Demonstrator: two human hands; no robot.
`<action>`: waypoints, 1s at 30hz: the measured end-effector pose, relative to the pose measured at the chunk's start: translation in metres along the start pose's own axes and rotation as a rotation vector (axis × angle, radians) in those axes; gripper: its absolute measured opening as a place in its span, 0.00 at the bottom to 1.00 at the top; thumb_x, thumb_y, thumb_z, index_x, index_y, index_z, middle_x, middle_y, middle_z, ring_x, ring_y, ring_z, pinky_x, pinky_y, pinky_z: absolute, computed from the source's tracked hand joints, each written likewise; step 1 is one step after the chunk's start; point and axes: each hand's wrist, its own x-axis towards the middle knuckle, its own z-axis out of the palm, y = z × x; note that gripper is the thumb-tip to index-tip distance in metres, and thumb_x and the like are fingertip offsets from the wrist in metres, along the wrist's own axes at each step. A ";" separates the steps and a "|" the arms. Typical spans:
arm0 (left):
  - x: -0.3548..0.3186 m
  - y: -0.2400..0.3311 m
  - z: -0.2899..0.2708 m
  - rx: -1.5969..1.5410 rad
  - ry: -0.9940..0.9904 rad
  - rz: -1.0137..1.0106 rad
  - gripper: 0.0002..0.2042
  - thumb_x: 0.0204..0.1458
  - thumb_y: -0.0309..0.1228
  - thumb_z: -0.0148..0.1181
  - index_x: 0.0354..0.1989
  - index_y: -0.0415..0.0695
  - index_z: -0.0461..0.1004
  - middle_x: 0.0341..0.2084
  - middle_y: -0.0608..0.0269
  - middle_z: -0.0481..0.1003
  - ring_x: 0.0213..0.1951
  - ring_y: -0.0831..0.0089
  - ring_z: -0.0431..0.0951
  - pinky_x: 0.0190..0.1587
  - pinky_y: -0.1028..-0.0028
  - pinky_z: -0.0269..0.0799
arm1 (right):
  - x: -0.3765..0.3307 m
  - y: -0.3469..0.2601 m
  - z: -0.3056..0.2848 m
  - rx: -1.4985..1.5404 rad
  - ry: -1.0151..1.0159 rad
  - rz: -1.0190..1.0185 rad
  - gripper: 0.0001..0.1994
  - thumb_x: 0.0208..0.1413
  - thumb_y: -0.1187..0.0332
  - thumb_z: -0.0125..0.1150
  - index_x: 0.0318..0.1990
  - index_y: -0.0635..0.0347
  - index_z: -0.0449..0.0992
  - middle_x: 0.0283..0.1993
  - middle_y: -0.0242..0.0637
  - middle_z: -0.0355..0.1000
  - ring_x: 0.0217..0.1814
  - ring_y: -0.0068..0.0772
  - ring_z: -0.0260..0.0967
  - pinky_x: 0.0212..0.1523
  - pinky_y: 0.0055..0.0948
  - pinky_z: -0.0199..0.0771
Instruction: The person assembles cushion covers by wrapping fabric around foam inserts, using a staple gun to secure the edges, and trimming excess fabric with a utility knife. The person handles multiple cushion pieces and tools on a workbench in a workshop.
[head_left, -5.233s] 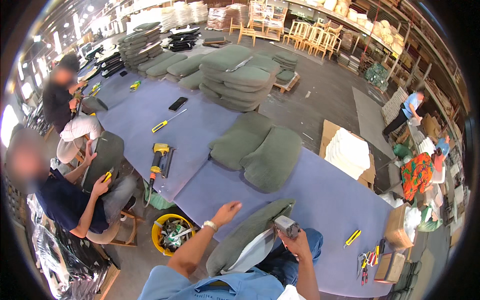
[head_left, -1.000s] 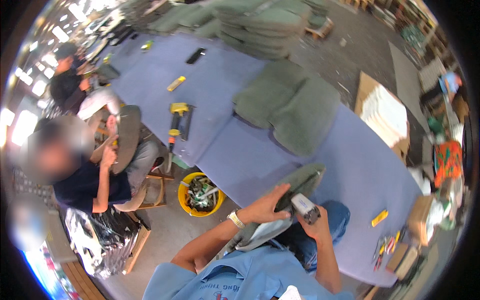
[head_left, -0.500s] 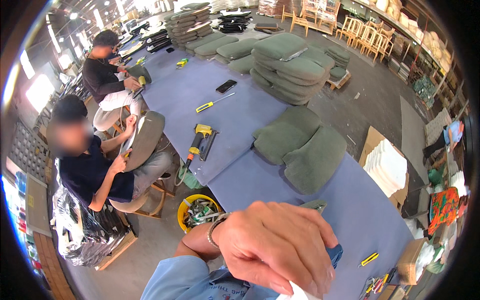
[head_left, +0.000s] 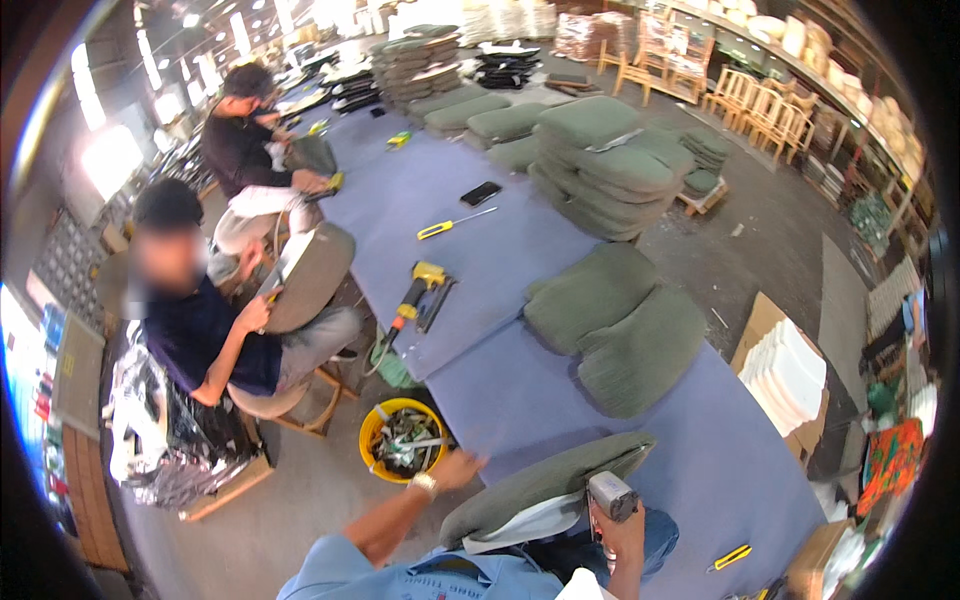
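At the lower centre of the frame, the green seat cushion lay tilted against the near edge of the purple bench. The left hand hovered spread near its left end, apparently not gripping it. The right hand was wrapped around a grey staple gun. Steadied so loosely, the cushion could slip as the gun pressed in, and a staple might land crooked or near the fingers.

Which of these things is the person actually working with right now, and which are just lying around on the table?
In use:
- green seat cushion, steadied by the left hand
- grey staple gun, gripped in the right hand

Lying about:
- yellow power tool
- yellow screwdriver
- black phone
- two loose green cushions
- yellow bucket of scraps on the floor
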 end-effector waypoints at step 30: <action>0.038 0.161 0.034 -0.541 -0.442 0.315 0.36 0.71 0.57 0.34 0.79 0.45 0.45 0.79 0.50 0.44 0.79 0.59 0.38 0.78 0.65 0.36 | 0.015 -0.018 -0.022 -0.289 -0.091 -0.127 0.17 0.46 0.66 0.71 0.43 0.66 0.81 0.35 0.51 0.81 0.40 0.58 0.80 0.42 0.42 0.80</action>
